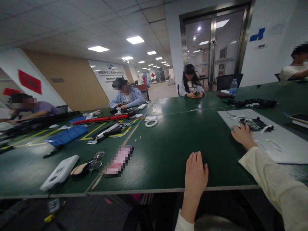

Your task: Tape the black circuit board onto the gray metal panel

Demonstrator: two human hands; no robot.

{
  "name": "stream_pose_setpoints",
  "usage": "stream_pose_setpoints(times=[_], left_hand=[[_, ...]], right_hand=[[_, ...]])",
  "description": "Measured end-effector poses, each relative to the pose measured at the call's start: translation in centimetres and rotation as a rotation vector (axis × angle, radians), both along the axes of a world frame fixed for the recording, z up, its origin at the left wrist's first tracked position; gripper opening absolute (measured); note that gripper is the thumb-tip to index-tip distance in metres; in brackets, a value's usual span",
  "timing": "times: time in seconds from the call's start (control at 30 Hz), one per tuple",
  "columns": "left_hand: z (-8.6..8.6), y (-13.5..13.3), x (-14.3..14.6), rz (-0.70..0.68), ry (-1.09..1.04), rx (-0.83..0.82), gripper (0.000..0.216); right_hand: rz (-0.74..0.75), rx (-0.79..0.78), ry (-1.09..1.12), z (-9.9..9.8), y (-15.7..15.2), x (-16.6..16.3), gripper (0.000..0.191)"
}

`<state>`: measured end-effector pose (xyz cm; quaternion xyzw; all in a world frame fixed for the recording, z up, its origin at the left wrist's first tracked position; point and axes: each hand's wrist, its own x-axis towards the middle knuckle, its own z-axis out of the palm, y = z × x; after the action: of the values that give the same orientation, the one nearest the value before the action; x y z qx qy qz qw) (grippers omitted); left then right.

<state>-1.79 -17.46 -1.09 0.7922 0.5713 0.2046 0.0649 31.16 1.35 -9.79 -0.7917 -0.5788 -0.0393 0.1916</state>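
Observation:
My left hand (196, 171) lies palm down on the near edge of the green table (163, 160), its fingers stretched out and holding nothing. Farther right, my right hand (243, 136) rests at the left edge of a white board (288, 144), fingers apart. Its fingertips are beside a dark, flat assembly (256, 123) that looks like electronics, with pale strips on and around it. Whether they touch it I cannot tell. A thin pale strip or wire (232, 116) lies just beyond those fingers.
Left of my hands lie a pink phone (119, 160), glasses (96, 160), a white device (60, 171) and a blue tray (67, 135). A tape roll (151, 123) sits mid-table. A water bottle (233, 88) and black cables (252, 102) stand farther back. Several people sit around the table.

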Motion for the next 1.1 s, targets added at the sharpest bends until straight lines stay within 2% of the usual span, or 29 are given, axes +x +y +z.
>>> stream_pose_setpoints(times=[0.57, 1.1], left_hand=[[0.3, -0.1, 0.0, 0.028, 0.034, -0.055, 0.050], [0.7, -0.2, -0.2, 0.064, 0.031, -0.150, 0.053]], right_hand=[[-0.042, 0.010, -0.022, -0.6, 0.4, -0.3, 0.051], [-0.036, -0.093, 0.069, -1.1, 1.1, 1.4, 0.054]])
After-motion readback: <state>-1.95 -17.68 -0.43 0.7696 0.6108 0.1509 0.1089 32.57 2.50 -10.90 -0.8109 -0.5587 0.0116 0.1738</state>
